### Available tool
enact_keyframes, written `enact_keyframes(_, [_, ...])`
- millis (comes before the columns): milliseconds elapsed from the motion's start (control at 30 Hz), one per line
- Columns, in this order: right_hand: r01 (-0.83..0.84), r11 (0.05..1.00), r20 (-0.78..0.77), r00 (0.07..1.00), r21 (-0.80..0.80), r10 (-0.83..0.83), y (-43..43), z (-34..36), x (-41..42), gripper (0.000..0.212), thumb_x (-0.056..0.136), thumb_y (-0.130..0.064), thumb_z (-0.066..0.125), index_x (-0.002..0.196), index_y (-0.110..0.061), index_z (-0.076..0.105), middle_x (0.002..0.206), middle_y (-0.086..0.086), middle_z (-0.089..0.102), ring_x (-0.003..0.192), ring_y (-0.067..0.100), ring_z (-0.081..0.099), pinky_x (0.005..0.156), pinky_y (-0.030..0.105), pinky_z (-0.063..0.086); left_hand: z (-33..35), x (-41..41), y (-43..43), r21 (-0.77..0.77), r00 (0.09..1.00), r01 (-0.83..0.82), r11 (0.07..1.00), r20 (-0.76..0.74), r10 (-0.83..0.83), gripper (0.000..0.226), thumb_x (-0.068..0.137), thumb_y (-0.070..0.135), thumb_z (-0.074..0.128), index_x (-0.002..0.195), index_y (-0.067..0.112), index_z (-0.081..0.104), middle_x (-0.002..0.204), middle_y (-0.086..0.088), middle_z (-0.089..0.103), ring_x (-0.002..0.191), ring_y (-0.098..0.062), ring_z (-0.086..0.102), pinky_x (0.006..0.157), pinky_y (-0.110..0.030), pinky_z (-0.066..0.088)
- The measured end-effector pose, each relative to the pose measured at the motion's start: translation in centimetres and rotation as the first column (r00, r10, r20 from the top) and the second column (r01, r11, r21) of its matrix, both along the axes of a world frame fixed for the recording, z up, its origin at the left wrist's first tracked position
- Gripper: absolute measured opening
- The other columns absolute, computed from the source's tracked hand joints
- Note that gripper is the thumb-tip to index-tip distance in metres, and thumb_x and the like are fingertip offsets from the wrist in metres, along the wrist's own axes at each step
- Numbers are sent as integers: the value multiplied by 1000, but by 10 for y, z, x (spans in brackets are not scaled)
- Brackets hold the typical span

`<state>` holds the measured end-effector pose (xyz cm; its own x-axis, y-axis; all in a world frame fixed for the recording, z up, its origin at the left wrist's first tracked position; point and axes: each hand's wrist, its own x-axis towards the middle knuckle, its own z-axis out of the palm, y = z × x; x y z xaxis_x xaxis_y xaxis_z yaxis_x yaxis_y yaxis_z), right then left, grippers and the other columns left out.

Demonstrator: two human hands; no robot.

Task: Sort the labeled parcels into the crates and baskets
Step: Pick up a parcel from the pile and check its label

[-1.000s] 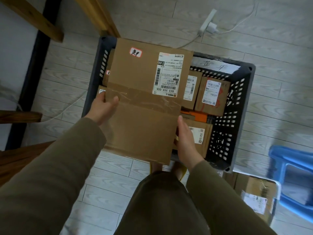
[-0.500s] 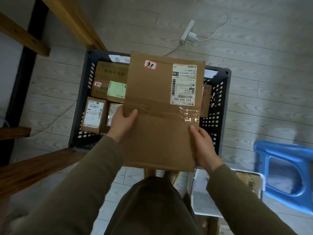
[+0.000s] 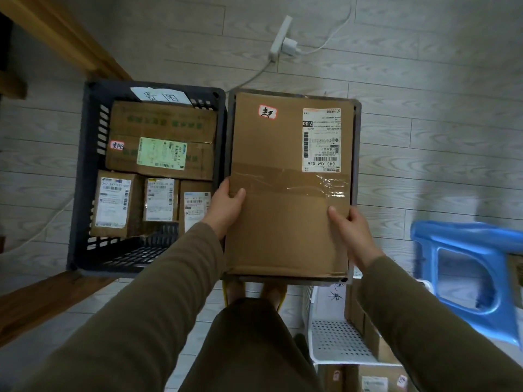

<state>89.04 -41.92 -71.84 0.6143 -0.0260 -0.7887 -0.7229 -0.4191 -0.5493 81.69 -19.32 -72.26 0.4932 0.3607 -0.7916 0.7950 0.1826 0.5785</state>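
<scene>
I hold a large flat cardboard parcel with a white shipping label and a small red-edged sticker. My left hand grips its left edge and my right hand grips its right edge. The parcel lies over a grey crate and hides almost all of its inside. To the left stands a dark crate with a handwritten paper tag. It holds several labeled cardboard parcels.
A white basket with boxes stands at the lower right, by my legs. A blue plastic stool is on the right. A white power strip and cable lie on the floor beyond the crates. Wooden beams run along the left.
The view has shifted right from the dark crate. The parcel, still in both hands, has moved across and now lies over the grey crate beside it.
</scene>
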Motion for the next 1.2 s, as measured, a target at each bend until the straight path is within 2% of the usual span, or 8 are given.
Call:
enact_keyframes(133, [-80,995,-7,997,-56,79,0,-18,0,38,94,-29,55,129,-14,49,119,7,59,106,23,58,93,44,49,-18,-3,0,-7,1000,-6,1000,-14,6,50,100,26,44,147,19,28,139,-4,46,122,-24,49,103,-40,42])
enact_keyframes(300, [-101,993,-1,995,-67,101,4,-25,4,42,95,-32,52,132,-15,45,119,3,56,112,24,55,100,48,45,-23,1,3,-6,1000,-9,1000,8,9,48,100,26,44,145,21,30,136,-4,49,117,-21,51,98,-35,44])
enact_keyframes(400, [-104,992,-3,995,-76,104,7,-25,4,42,95,-31,52,133,-14,44,120,4,55,112,24,54,101,47,44,-21,1,4,12,1000,2,1000,-15,-2,52,99,27,45,147,20,27,137,-4,47,121,-23,49,103,-39,42])
enact_keyframes(600, [-114,989,-12,994,-98,113,5,-21,6,41,95,-31,54,131,-13,46,120,7,57,110,24,56,99,48,46,-20,-4,4,-17,1000,3,1000,-30,-4,48,97,28,49,143,17,36,135,-6,51,120,-23,51,104,-43,42])
enact_keyframes(800, [-147,980,-35,989,-132,144,-7,-21,-16,40,96,-25,51,133,-10,43,115,5,55,101,19,53,86,35,46,-19,-25,-11,-12,998,39,999,-43,-40,54,98,25,48,147,19,28,140,-6,46,124,-24,47,104,-40,41])
enact_keyframes(967, [-105,989,-37,994,-107,102,-6,-24,-18,39,96,-26,52,132,-14,44,116,2,55,108,21,54,98,43,46,-24,-26,-10,-2,999,23,1000,-49,-23,57,98,28,48,149,21,24,142,-5,44,128,-25,44,107,-45,38])
enact_keyframes(1100, [-68,995,-47,997,-67,65,-3,-22,-16,39,96,-25,52,132,-14,46,117,2,55,106,21,55,90,36,45,-24,-25,-6,-14,998,-3,1000,-59,2,55,97,30,50,146,21,29,141,-5,46,126,-25,45,107,-45,38])
enact_keyframes(1200, [-35,997,-52,998,-63,31,-2,-22,-16,35,96,-25,52,129,-15,48,115,2,56,105,21,55,91,38,45,-22,-24,-8,-5,998,-16,1000,-57,16,51,97,27,49,145,19,32,139,-5,47,125,-25,47,106,-43,39])
